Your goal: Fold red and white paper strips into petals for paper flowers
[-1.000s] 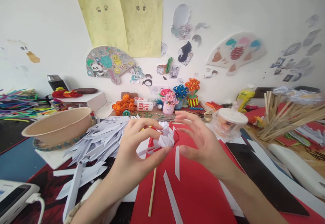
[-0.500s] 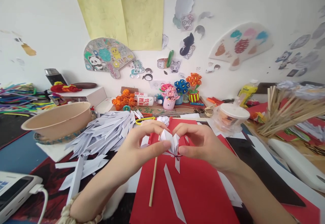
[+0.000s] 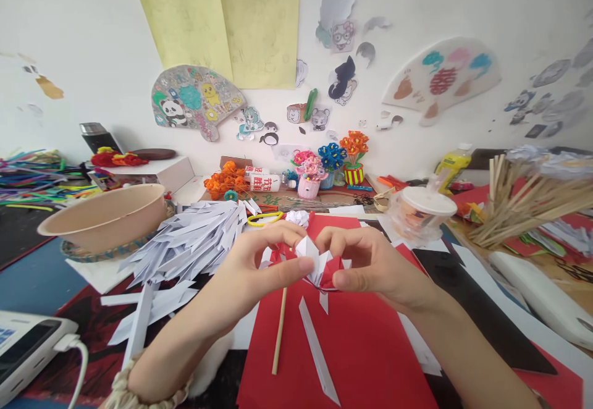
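Observation:
Between both hands is a folded red and white paper piece (image 3: pixel 330 269), with pointed white flaps standing up at its middle. My left hand (image 3: pixel 278 254) pinches its left side, thumb pressed against a white flap. On the right side, my right hand (image 3: pixel 365 257) grips the piece, its thumb on a red fold. The fingers behind the paper are partly hidden. Below lie a thin wooden stick (image 3: pixel 280 335) and a folded white paper strip (image 3: pixel 317 350), both on a red sheet (image 3: pixel 370 359).
A heap of folded white paper strips (image 3: pixel 189 242) lies left of the hands, beside a beige basin (image 3: pixel 106 214). Behind stand pipe-cleaner flowers in small pots (image 3: pixel 308 186). To the right are a lidded cup (image 3: pixel 426 205), a black flat panel (image 3: pixel 477 310) and wooden sticks (image 3: pixel 519 205).
My right hand has shifted slightly right and its thumb now rests on a red fold. The paper piece has turned or opened, showing more red on its right side.

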Tool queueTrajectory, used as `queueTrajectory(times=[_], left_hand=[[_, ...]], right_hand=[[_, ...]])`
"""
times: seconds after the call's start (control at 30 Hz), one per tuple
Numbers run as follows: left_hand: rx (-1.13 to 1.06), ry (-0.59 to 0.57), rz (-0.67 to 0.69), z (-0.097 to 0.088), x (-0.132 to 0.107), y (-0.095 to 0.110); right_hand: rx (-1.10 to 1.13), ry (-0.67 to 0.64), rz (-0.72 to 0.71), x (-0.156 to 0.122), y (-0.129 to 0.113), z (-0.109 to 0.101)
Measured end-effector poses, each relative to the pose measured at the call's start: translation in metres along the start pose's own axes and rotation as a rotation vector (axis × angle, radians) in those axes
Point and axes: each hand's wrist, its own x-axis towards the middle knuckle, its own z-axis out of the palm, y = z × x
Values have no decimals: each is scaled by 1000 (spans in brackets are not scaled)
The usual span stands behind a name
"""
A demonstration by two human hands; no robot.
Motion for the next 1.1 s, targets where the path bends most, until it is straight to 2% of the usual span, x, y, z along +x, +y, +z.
queueTrajectory(times=[0.4,0.7,0.87,1.1], left_hand=[[33,-11,18,3,-1,6],[104,54,33,4,0,6],[169,67,103,6,1,4],[289,77,170,7,2,1]], right_hand=[[-74,20,16,-1,-1,-1],[-207,-27,-35,-1,-3,-4],[-246,-21,2,-1,-3,-2],[-312,95,-24,1,0,-1]])
